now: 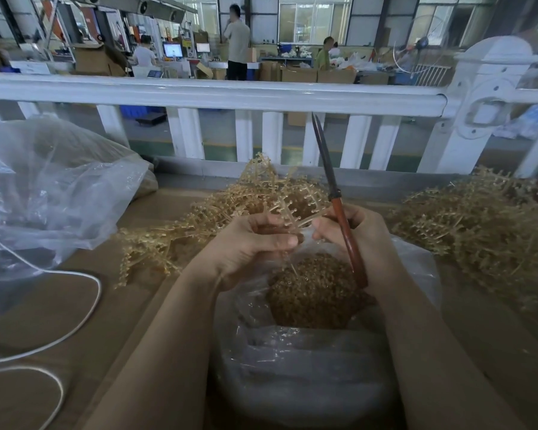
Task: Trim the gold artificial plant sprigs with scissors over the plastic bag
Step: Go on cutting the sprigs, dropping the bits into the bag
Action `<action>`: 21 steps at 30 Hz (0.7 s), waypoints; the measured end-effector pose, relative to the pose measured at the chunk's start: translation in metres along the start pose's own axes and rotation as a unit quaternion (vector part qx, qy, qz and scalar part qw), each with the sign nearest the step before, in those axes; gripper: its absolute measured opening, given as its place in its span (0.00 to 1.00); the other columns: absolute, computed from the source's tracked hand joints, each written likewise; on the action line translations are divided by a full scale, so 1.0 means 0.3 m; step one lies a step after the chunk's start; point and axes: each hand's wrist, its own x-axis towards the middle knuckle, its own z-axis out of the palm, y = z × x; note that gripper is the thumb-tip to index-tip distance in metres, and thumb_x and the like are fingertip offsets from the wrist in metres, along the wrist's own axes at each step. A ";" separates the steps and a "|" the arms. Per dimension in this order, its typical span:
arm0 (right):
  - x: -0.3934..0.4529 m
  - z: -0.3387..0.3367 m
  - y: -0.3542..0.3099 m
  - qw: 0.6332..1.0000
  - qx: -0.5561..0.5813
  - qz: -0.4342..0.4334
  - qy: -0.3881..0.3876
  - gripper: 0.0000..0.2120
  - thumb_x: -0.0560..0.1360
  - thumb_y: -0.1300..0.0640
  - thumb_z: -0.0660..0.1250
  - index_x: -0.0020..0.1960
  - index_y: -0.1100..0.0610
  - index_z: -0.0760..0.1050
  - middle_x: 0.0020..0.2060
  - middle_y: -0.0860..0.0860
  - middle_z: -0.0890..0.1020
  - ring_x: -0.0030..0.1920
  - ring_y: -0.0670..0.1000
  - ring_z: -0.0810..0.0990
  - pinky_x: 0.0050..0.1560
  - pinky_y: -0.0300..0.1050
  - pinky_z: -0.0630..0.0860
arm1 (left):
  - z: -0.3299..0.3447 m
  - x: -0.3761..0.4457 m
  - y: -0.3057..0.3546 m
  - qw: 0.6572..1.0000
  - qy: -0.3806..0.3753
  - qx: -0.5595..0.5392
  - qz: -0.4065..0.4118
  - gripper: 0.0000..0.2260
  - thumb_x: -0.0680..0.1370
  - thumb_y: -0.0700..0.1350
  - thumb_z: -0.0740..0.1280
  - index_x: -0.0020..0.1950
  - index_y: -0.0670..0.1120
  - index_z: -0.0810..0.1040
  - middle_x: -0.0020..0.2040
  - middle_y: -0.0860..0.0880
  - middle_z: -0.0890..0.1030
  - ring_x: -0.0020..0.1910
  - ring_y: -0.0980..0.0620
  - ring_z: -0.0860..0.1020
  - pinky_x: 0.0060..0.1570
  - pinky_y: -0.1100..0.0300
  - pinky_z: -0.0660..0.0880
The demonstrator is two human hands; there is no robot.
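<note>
My left hand (255,243) grips a gold sprig (288,206) by its stems, just above the open clear plastic bag (311,367). Inside the bag lies a heap of small gold trimmings (314,293). Red-handled scissors (339,209) are held in my right hand (364,240), blades together and pointing up and away; the fingertips of that hand also touch the sprig's stems. One pile of gold sprigs (180,240) lies to the left behind my hands, and another pile (479,225) lies to the right.
A large crumpled clear bag (50,193) sits at the left. A white cable (75,321) loops over the brown cardboard surface (106,352). A white railing (218,94) runs across just behind the work area; people and boxes stand far beyond it.
</note>
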 end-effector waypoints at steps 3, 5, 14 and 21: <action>-0.002 0.001 -0.001 1.000 0.003 -0.003 0.001 0.04 0.74 0.59 0.75 0.42 0.56 0.81 0.34 0.49 0.86 0.36 0.44 0.84 0.39 0.28 0.75 | -0.001 0.006 -0.008 1.000 -0.010 0.007 0.018 0.20 0.66 0.34 0.75 0.56 0.32 0.77 0.48 0.40 0.84 0.45 0.48 0.84 0.44 0.59 0.82; -0.001 0.002 -0.001 1.000 -0.003 -0.008 0.000 0.04 0.74 0.59 0.74 0.42 0.57 0.81 0.34 0.49 0.85 0.36 0.44 0.84 0.40 0.28 0.74 | 0.000 0.004 -0.008 0.999 -0.010 0.021 0.040 0.15 0.66 0.35 0.74 0.51 0.34 0.80 0.45 0.42 0.85 0.44 0.50 0.84 0.45 0.60 0.81; 0.001 -0.004 0.005 0.999 0.034 -0.005 -0.007 0.05 0.73 0.57 0.76 0.47 0.57 0.83 0.36 0.52 0.86 0.28 0.39 0.79 0.31 0.27 0.72 | 0.018 0.004 -0.007 0.996 -0.014 -0.004 0.094 0.03 0.70 0.38 0.71 0.43 0.43 0.80 0.41 0.46 0.85 0.37 0.54 0.81 0.39 0.64 0.78; 0.007 0.013 0.013 0.999 0.016 0.004 -0.042 0.05 0.70 0.58 0.78 0.44 0.56 0.84 0.40 0.50 0.87 0.43 0.48 0.86 0.45 0.35 0.80 | 0.028 0.017 -0.013 0.994 -0.001 0.000 0.111 0.07 0.71 0.39 0.71 0.45 0.42 0.75 0.37 0.47 0.83 0.38 0.54 0.83 0.40 0.63 0.78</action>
